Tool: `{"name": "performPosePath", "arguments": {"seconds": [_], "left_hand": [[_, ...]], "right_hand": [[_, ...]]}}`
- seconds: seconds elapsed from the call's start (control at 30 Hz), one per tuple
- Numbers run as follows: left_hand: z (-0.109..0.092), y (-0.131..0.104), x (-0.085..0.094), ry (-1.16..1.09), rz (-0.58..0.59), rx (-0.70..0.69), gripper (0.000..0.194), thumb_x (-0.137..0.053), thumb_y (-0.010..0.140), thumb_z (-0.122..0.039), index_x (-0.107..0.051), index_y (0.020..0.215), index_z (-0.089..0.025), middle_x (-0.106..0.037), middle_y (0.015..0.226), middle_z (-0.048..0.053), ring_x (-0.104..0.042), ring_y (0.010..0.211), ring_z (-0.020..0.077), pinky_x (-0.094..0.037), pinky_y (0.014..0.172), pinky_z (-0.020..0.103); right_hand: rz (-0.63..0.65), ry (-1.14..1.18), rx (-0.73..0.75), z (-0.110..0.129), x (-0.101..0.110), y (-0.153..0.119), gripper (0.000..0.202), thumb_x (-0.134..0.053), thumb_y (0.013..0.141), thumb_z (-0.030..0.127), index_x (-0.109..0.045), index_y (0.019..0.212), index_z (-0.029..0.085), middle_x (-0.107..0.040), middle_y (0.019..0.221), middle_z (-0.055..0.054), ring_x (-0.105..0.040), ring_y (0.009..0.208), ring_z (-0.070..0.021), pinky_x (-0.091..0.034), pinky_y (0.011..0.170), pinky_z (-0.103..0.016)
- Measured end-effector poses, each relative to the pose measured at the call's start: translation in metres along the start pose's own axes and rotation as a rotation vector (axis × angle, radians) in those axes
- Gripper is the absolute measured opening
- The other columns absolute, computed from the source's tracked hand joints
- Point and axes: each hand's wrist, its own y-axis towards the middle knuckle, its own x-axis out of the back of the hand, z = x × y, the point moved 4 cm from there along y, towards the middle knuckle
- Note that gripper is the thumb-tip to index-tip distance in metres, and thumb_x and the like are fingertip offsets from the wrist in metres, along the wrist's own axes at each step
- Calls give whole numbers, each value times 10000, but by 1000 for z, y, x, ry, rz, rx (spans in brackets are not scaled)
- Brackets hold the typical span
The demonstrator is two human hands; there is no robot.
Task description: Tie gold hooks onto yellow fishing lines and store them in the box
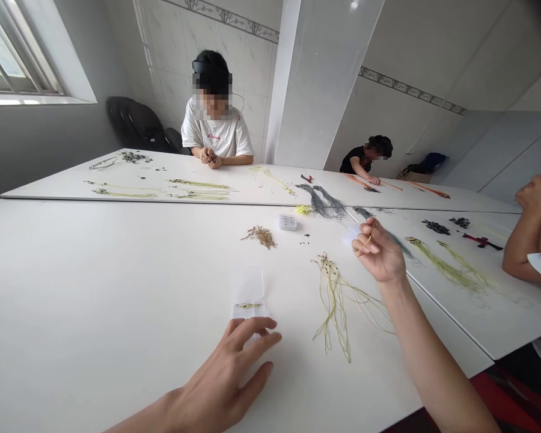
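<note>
My left hand (234, 367) is open, its fingers spread over the lower end of a small clear plastic bag (249, 291). A short bundle of yellow-green cord (249, 305) with dark bits shows at the bag. Whether my fingers press on the bag I cannot tell. Raised above the table on the right, my right hand (381, 249) is closed on a thin gold-coloured piece (366, 242). Between and beyond my hands lies a loose bunch of yellow-green cords (336, 300) with small metal ends gathered at the top. A pile of thin gold-coloured pieces (260, 236) lies farther back.
Near that pile stand a clear plastic box (287, 222) and a yellow clump (303, 210). Grey strands (322, 201) cross the table joint. More yellow-green cords (451, 264) lie right. One person (216, 135) sits opposite, another (365, 161) farther right; a forearm (527, 240) rests at the right edge.
</note>
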Motion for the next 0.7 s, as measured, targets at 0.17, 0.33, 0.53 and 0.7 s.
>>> {"name": "performPosePath", "arguments": {"seconds": [0.17, 0.33, 0.53, 0.7], "left_hand": [[3, 36, 15, -401, -38, 271, 507, -495, 939, -336, -338, 1419, -282, -565, 1249, 105, -618, 967, 186, -527, 846, 355], [-6, 57, -2, -833, 93, 396, 341, -480, 933, -464, -637, 999, -169, -659, 868, 57, -616, 846, 176, -482, 830, 338], [-1, 29, -16, -911, 161, 553, 413, -447, 932, -513, -610, 846, -143, -533, 636, -9, -506, 618, 116, -431, 694, 265], [6, 2, 2, -689, 247, 596, 416, -407, 938, -510, -604, 834, -159, -539, 677, 4, -529, 665, 137, -442, 654, 246]], "right_hand": [[364, 154, -171, -2, -83, -53, 177, -782, 696, 263, -672, 835, 252, -684, 720, 3, -493, 431, -97, -341, 387, -252], [437, 122, -265, -21, -120, -82, 175, -792, 697, 256, -689, 835, 220, -694, 721, -22, -625, 631, -174, -465, 509, -296], [203, 284, -331, -38, -102, -63, 215, -813, 668, 208, -698, 850, 210, -694, 721, -21, -480, 526, -89, -341, 472, -242], [99, 423, -380, -45, -89, -49, 231, -801, 677, 204, -685, 877, 205, -683, 752, -6, -383, 449, -45, -317, 466, -244]]}}
